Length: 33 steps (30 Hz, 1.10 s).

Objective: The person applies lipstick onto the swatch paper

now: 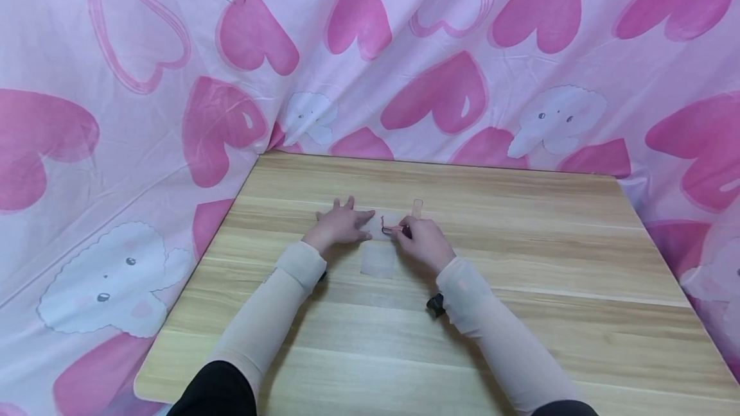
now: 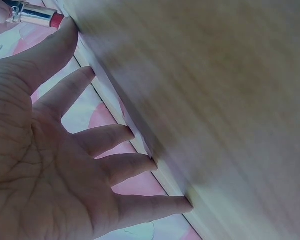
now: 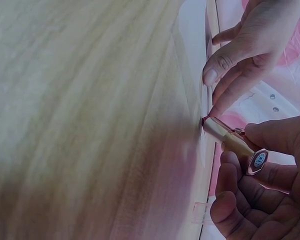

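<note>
My right hand (image 1: 426, 244) pinches a lipstick (image 3: 221, 131) with a shiny metallic case between thumb and fingers. Its red tip (image 2: 56, 20) points down at a thin whitish sheet (image 1: 393, 218) on the table, right at the surface. Red strokes show on that sheet in the head view. Spread over the sheet's left part, my left hand (image 1: 340, 225) presses down with straight fingertips, its thumb close to the lipstick tip. A second square translucent sheet (image 1: 378, 260) lies just nearer to me.
A small clear pinkish rectangular piece (image 1: 417, 207) lies beyond my right hand. The wooden table (image 1: 520, 313) carries everything. Behind it and at its left hangs a pink curtain (image 1: 358, 108) with hearts and white cartoon animals.
</note>
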Each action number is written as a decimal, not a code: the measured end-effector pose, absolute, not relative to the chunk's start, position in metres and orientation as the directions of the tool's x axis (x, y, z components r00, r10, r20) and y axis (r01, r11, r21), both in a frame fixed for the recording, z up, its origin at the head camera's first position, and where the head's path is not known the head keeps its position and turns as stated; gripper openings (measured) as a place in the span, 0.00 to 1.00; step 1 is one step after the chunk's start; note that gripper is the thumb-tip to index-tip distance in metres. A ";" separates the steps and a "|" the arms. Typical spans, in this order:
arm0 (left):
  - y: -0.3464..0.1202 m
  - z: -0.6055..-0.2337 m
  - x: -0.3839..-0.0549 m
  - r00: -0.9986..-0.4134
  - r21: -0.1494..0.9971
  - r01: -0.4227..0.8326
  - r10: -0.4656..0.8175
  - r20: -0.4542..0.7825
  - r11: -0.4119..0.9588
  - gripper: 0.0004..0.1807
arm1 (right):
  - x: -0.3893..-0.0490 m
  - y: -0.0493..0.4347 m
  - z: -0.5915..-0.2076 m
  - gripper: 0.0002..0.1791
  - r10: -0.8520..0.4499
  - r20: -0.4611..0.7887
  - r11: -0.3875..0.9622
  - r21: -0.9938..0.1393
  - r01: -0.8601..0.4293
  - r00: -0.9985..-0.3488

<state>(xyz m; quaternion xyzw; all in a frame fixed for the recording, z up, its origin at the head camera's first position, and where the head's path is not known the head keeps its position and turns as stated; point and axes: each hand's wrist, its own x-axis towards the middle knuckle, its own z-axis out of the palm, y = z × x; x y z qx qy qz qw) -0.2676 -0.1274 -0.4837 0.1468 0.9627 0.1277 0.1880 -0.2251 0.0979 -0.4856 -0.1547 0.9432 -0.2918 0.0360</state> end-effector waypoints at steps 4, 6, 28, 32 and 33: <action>-0.128 -0.484 -0.268 -0.886 0.298 0.237 0.332 -0.323 0.925 0.35 | -0.223 0.099 -0.484 0.13 -0.322 0.030 0.779 -0.559 -0.283 -0.946; -0.128 -0.484 -0.268 -0.886 0.293 0.241 0.333 -0.323 0.925 0.35 | -0.222 0.100 -0.484 0.12 -0.330 0.040 0.776 -0.558 -0.295 -0.943; -0.133 -0.480 -0.266 -0.888 0.349 0.249 0.357 -0.290 0.903 0.35 | -0.197 0.112 -0.477 0.10 -0.378 0.102 0.712 -0.604 -0.359 -0.920; -0.136 -0.481 -0.263 -0.894 0.344 0.253 0.354 -0.273 0.904 0.35 | -0.192 0.113 -0.476 0.09 -0.372 0.092 0.710 -0.613 -0.347 -0.924; -0.137 -0.480 -0.262 -0.896 0.343 0.257 0.356 -0.267 0.904 0.35 | -0.191 0.113 -0.476 0.09 -0.370 0.086 0.711 -0.614 -0.342 -0.925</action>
